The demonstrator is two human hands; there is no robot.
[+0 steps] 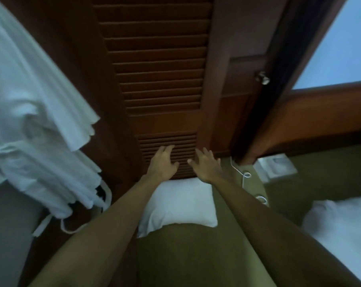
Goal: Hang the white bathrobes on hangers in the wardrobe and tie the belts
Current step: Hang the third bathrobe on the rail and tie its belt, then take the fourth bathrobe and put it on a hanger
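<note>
Bare forearms (no sleeves), olive-green trousers [187,255]

bathrobes [30,112]: white | wardrobe door [158,79]: reddish-brown, slatted | pillow [179,204]: white

Both arms reach forward toward the louvred wardrobe door [158,79]. The left hand [162,162] and right hand [206,164] are side by side, fingers [167,149] spread and straight, over the lower slats; whether they touch the wood is unclear. White bathrobes [30,121] hang at the left, a belt [1,152] knotted around one. Below the hands lies a white pillow [181,204] on an olive cover [196,255]. A metal knob [262,78] sits on the panel at right.
</note>
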